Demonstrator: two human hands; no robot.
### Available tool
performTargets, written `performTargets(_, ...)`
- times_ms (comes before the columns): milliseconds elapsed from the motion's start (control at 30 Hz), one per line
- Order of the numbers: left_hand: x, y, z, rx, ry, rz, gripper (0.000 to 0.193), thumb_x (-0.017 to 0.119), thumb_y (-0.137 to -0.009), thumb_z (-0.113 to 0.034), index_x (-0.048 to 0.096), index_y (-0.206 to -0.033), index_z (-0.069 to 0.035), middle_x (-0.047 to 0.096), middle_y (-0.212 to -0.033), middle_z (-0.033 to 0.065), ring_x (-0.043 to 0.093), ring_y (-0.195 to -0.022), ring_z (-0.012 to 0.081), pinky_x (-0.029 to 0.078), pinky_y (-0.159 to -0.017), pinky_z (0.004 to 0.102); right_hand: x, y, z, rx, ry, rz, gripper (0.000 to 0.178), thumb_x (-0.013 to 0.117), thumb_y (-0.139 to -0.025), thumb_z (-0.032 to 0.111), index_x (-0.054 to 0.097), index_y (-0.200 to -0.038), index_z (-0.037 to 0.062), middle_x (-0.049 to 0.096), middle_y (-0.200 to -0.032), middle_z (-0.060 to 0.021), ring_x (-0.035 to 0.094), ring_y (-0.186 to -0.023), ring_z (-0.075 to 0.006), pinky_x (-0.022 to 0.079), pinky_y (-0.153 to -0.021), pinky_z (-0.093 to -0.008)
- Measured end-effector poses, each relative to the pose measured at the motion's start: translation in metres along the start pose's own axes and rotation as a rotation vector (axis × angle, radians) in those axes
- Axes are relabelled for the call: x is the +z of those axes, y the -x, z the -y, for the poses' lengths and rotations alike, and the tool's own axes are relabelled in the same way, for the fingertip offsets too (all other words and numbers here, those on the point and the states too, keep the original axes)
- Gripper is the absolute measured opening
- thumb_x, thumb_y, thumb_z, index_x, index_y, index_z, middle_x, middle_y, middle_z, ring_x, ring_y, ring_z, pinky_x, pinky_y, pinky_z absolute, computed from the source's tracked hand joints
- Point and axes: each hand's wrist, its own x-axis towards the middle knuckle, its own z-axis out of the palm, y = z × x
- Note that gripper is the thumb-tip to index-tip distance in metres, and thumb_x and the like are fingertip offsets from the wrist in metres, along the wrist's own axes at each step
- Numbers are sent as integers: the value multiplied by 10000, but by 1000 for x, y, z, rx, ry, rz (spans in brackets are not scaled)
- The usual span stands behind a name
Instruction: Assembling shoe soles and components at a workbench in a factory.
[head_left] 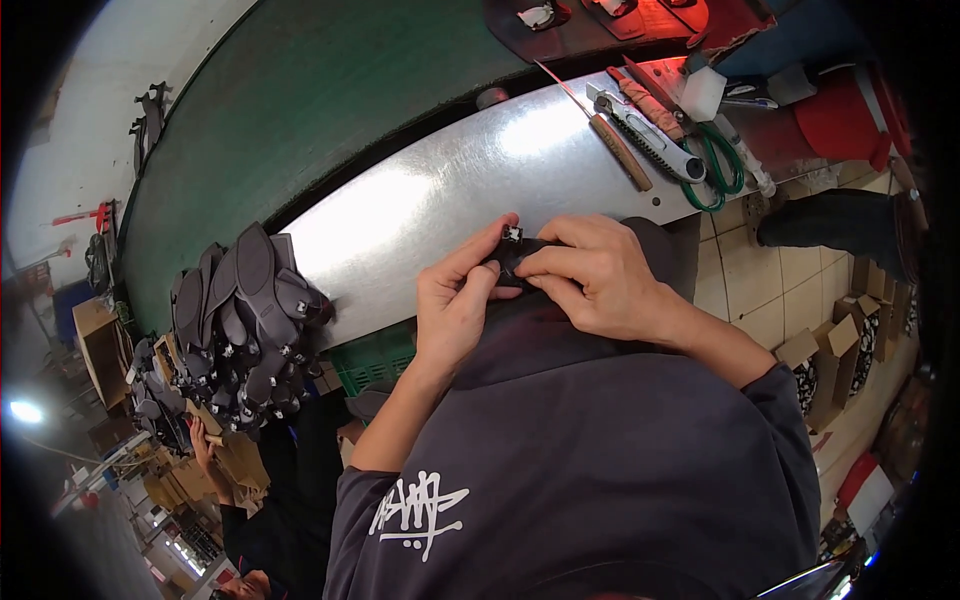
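Observation:
Both hands work close together in front of my body, at the near edge of the metal worktop (400,210). Between them is a dark sandal (512,262), largely covered by my fingers, with a small black-and-white patch showing at its top. My left hand (452,300) grips it from the left, thumb pressed onto it and forefinger raised along the patch. From the right, my right hand (598,272) pinches the dark material with thumb and fingers. Whether anything small sits in that pinch is hidden.
On the worktop's right lie a wooden-handled awl (620,150), a utility knife (650,135) and green-handled scissors (715,170). A pile of dark sandals (245,300) rises at left. Beyond is a green table (300,90). Another person (290,500) is at lower left; boxes (835,350) stand right.

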Motion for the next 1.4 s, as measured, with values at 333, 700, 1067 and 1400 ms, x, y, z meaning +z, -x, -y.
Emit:
performTargets(333,-15,-11,4,-141,22,21,419,558,-783,58,627,-1193,-1,651,-1158,87,629,-934,105,526,-673,198,-6,-6,-15,-100,-56,215,207,715,-698,67,666,-898,79,563,-866,-93,575,-797,-285,445,-677,-371)
performTargets(700,-13,-17,-6,-168,-91,17,460,536,-736,72,639,-1179,-2,667,-1132,87,655,-836,96,547,-648,198,9,1,-14,113,-180,171,270,783,-655,110,641,-883,85,562,-849,-66,581,-781,-253,454,-683,-335)
performTargets(1067,-17,-22,-8,-249,23,4,438,525,-748,74,635,-1168,16,658,-1130,125,673,-783,125,566,-620,195,22,8,-15,21,-61,-29,181,743,-680,141,648,-835,142,544,-818,-39,578,-736,-221,431,-681,-353)
performTargets(1400,-17,-15,-17,-146,260,-4,417,551,-895,-93,532,-1307,-34,600,-1242,134,656,-794,103,553,-553,191,13,7,-11,-129,-78,-47,253,763,-664,76,661,-895,92,589,-839,-86,583,-690,-245,452,-603,-344)
